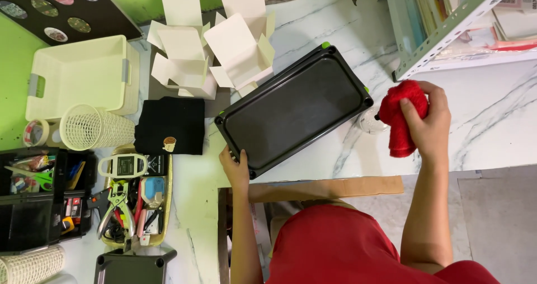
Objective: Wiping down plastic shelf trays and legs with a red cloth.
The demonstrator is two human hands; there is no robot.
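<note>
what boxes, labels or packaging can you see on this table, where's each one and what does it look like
Flat-packed cartons: top centre behind the black tray, white, unfolded with flaps open.
Small label: on the folded black cloth left of the tray, pale with a brown motif.
Handheld labeller: in the tool basket, lower left, cream body around a dark panel.

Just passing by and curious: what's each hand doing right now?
Left hand: closed on the corner of the black tray.
Right hand: closed around a red cloth.
</note>
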